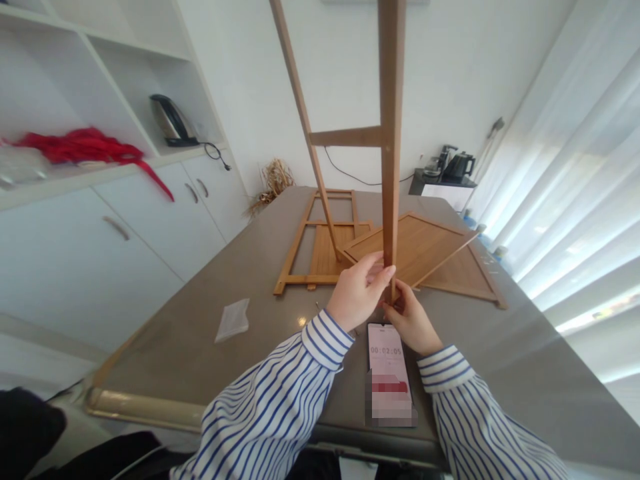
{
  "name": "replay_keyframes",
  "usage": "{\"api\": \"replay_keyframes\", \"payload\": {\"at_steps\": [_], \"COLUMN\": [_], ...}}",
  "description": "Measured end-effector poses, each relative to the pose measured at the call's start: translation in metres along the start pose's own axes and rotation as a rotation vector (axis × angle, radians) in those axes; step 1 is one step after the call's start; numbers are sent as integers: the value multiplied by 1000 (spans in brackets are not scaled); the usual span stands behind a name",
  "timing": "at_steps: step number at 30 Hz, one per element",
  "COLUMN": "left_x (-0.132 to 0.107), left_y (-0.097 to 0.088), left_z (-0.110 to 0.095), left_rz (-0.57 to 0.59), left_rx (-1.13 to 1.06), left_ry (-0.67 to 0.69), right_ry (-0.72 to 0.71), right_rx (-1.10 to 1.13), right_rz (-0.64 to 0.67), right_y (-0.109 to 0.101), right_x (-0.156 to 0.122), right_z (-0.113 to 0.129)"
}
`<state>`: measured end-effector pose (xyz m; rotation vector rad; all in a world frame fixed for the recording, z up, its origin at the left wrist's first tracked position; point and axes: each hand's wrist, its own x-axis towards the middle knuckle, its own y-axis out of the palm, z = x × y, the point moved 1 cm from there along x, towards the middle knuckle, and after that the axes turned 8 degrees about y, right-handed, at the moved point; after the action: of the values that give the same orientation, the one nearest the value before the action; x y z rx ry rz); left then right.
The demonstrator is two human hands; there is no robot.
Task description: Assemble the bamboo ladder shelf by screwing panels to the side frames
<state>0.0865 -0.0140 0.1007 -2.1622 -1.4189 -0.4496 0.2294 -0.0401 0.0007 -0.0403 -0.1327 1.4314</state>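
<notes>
A tall bamboo ladder-like frame [391, 133] stands upright on the grey table [210, 347], its near rail rising past the top of the view and a crossbar joining it to a far rail. My left hand [357, 292] is closed around the lower end of the near rail. My right hand [411, 319] is closed at the very foot of the same rail, fingers pinched against it. Both arms wear blue-and-white striped sleeves. A phone [389, 373] showing a timer lies flat just below my hands.
Flat bamboo panels [425, 250] and a second frame [310, 253] lie behind my hands. A small clear plastic bag [233, 320] rests to the left. White cabinets with a kettle [170, 120] and red cloth [85, 147] stand on the left; curtains hang on the right.
</notes>
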Motion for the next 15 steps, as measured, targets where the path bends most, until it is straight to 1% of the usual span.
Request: {"api": "replay_keyframes", "payload": {"at_steps": [2, 5, 7, 10, 13, 15], "left_x": [-4, -13, -20, -31, -41, -46], "left_y": [-5, -21, -33, -49, -56, -56], "left_z": [5, 18, 31, 51, 70, 79], "left_rz": [20, 44, 76, 180, 264, 274], "left_rx": [19, 91, 194, 398, 535, 589], "left_ry": [-6, -54, -107, -169, -221, -247], "right_ry": [4, 12, 21, 66, 110, 114], "right_rx": [4, 6, 19, 58, 73, 67], "right_rz": [-7, 1, 9, 15, 16, 12], "right_y": [0, -1, -1, -1, -1, -1], "right_x": [1, 1, 1, 1, 1, 2], "right_z": [-1, -2, -1, 1, 1, 0]}}
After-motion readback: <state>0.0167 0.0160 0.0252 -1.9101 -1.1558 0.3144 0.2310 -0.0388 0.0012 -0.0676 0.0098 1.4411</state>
